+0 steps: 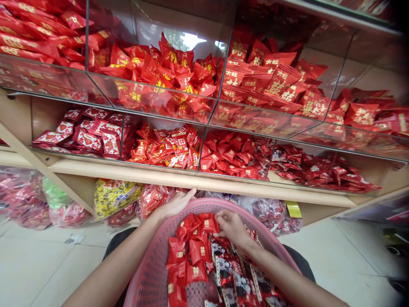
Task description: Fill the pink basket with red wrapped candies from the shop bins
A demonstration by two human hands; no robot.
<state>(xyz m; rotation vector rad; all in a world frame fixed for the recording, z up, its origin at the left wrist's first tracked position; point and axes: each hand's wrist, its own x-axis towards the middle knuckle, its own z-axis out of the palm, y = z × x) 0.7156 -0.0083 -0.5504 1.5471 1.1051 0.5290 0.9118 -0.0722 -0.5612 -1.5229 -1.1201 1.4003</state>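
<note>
A pink plastic basket (150, 247) with a holed wall holds red candy packets (200, 251) with gold marks on the left. Black-and-white picture packets (225, 270) lie in its right part. Over the basket's far rim rests my left hand (179, 202), its fingers apart and nothing in them. Inside the basket, my right hand (231, 226) has its fingers bent together at the corner of a red packet near the far side.
Glass-fronted shelves (159, 172) stand in front, their bins full of red packets (275, 81). Underneath, a yellow bag (115, 198), a green bag (56, 192) and clear bags of red packets sit by the tiled floor (76, 260). Dark-clothed legs flank the basket.
</note>
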